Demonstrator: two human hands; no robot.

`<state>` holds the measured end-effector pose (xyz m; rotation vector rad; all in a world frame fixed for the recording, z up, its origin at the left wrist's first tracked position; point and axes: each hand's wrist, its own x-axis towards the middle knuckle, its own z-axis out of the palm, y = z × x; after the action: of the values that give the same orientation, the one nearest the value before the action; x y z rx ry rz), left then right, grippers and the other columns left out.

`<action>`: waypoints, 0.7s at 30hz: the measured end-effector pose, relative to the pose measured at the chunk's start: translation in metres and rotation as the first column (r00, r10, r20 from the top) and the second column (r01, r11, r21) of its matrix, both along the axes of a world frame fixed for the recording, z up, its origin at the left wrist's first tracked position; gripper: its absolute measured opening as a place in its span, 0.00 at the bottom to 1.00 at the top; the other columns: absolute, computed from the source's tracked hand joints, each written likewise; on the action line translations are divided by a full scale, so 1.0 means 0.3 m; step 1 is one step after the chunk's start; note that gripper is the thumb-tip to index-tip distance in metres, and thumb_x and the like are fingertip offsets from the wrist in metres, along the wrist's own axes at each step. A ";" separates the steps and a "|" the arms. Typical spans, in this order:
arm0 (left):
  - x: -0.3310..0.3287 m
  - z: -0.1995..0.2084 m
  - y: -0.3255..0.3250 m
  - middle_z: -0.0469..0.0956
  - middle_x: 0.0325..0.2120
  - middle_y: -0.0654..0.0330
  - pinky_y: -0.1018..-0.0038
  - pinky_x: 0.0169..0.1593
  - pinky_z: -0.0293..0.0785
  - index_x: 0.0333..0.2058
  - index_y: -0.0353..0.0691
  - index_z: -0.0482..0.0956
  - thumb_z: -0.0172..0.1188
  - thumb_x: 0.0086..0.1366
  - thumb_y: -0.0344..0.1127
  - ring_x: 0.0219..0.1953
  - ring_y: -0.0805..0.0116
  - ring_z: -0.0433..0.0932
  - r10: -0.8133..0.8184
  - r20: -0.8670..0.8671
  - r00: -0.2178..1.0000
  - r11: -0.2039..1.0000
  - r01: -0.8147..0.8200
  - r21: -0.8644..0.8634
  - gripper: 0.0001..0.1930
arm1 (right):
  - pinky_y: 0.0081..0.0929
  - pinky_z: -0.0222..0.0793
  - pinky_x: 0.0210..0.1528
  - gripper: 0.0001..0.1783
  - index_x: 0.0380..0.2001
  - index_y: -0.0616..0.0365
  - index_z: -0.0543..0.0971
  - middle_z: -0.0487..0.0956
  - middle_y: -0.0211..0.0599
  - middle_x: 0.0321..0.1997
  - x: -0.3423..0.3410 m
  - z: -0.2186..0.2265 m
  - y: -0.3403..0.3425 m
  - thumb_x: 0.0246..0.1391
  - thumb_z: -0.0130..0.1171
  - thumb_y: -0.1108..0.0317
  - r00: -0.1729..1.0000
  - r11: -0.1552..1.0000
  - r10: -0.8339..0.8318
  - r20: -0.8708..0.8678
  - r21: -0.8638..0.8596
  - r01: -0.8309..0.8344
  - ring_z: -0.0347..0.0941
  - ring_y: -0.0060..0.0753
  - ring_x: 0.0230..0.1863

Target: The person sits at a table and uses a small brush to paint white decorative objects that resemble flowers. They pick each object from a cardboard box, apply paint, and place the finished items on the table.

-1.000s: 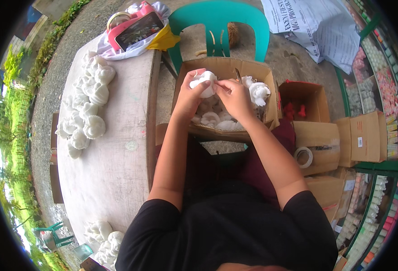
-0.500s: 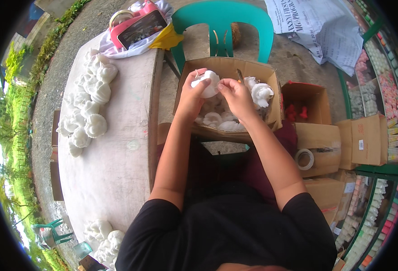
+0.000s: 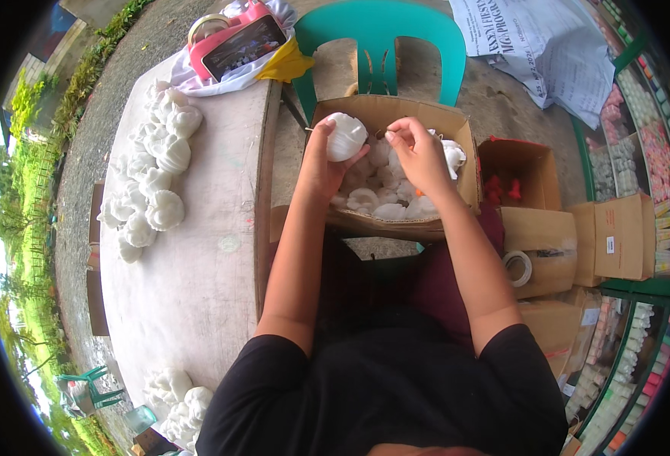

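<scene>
So the left hand (image 3: 323,167) has a white rounded piece (image 3: 346,138) with faint ridges, held up over the left part of an open cardboard box (image 3: 396,107). Its grip is curled around it, thumb on the near side and fingers underneath, so yeah, it's got proper hold of it. The right hand (image 3: 420,159) is over the same box, just apart from the piece, with its grip pinched nearly closed, thumb against fingertips. Honestly can't tell if there's anything tiny between them, too small at this angle.

Inside the box there's a heap of loose white pieces (image 3: 364,199), plus a ruffled white one (image 3: 454,157) by the right wrist, partly hidden. Off to the left, the pale surface (image 3: 206,304) carries a long pile of white shapes (image 3: 152,178), with a phone (image 3: 242,52) and a yellow cloth (image 3: 285,62) at its far end. On the right, a smaller box (image 3: 529,156) holds some red bits (image 3: 495,187), and a tape roll (image 3: 530,266) lies nearby. Green chair (image 3: 419,24) stands behind the big box.
</scene>
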<state>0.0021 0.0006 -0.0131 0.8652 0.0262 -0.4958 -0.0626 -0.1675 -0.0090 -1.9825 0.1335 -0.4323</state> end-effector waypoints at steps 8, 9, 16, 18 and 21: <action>-0.009 0.011 -0.007 0.65 0.54 0.52 0.55 0.54 0.72 0.59 0.45 0.54 0.57 0.59 0.40 0.51 0.53 0.71 0.021 0.107 0.994 1.000 -0.018 -0.025 0.31 | 0.35 0.70 0.46 0.14 0.39 0.61 0.75 0.76 0.43 0.43 0.044 -0.173 -0.088 0.54 0.57 0.62 0.907 0.489 -0.333 -0.258 -0.870 -0.068 0.72 0.46 0.49; -0.013 0.017 -0.012 0.64 0.54 0.52 0.54 0.54 0.72 0.60 0.46 0.53 0.57 0.59 0.41 0.52 0.53 0.70 0.025 0.151 0.988 0.999 -0.028 0.017 0.33 | 0.36 0.69 0.47 0.13 0.39 0.60 0.76 0.76 0.41 0.43 0.066 -0.182 -0.090 0.55 0.56 0.62 0.890 0.425 -0.366 -0.271 -0.900 -0.099 0.72 0.45 0.50; -0.021 0.009 -0.017 0.61 0.54 0.52 0.53 0.51 0.74 0.63 0.47 0.50 0.59 0.58 0.35 0.53 0.56 0.69 0.021 0.318 0.948 0.988 -0.068 0.138 0.37 | 0.36 0.66 0.50 0.13 0.41 0.57 0.76 0.77 0.37 0.42 0.086 -0.166 -0.068 0.53 0.53 0.64 0.891 0.427 -0.360 -0.276 -0.898 -0.105 0.72 0.40 0.49; -0.015 -0.002 -0.016 0.63 0.53 0.52 0.55 0.50 0.76 0.61 0.46 0.53 0.58 0.59 0.33 0.52 0.56 0.69 0.032 0.283 0.959 0.994 -0.061 0.095 0.33 | 0.35 0.69 0.47 0.16 0.41 0.59 0.74 0.77 0.39 0.41 0.072 -0.157 -0.064 0.46 0.58 0.69 0.910 0.523 -0.356 -0.211 -0.853 0.007 0.74 0.42 0.45; -0.008 -0.004 -0.018 0.65 0.50 0.53 0.53 0.50 0.76 0.57 0.45 0.59 0.56 0.62 0.38 0.50 0.56 0.71 0.063 0.235 0.970 0.996 -0.077 0.048 0.26 | 0.32 0.68 0.48 0.18 0.46 0.62 0.71 0.78 0.39 0.42 0.063 -0.116 -0.082 0.52 0.57 0.68 0.984 0.841 -0.154 -0.084 -0.534 0.086 0.75 0.37 0.43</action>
<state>-0.0003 -0.0049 -0.0142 0.9707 -0.1452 -0.3256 -0.0438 -0.1921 -0.0437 -2.5616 0.2390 -0.4607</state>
